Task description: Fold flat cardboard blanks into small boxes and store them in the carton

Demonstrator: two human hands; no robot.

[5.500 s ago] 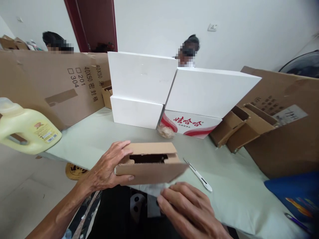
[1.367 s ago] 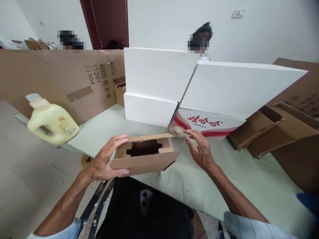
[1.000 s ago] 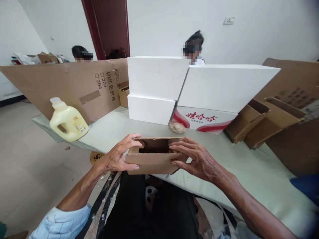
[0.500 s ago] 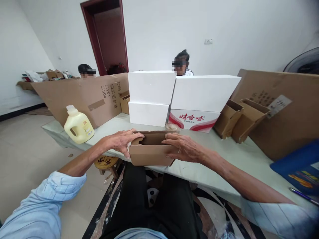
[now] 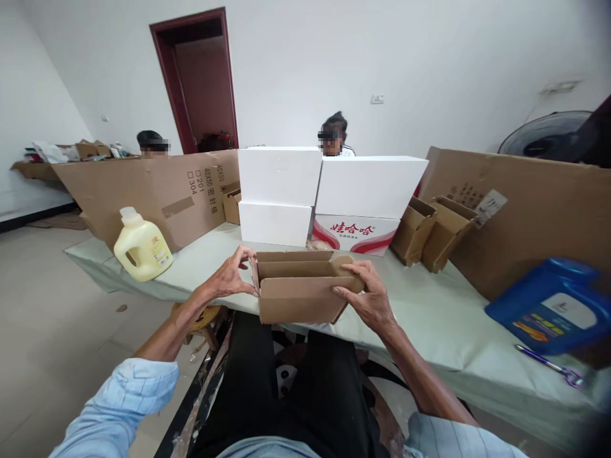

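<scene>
Betw. left hand (image 5: 229, 280) & right hand (image 5: 370, 302), cardboard box (image 5: 298, 299), held by ends

Both forearms reach forward, left hand (image 5: 230, 277) and right hand (image 5: 368, 298) facing, fingers (image 5: 344, 291) curled gripping.

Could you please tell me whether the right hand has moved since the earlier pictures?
Yes. The right hand has drawn back from the red-and-white carton and now grips the cardboard box at its right end.
</scene>
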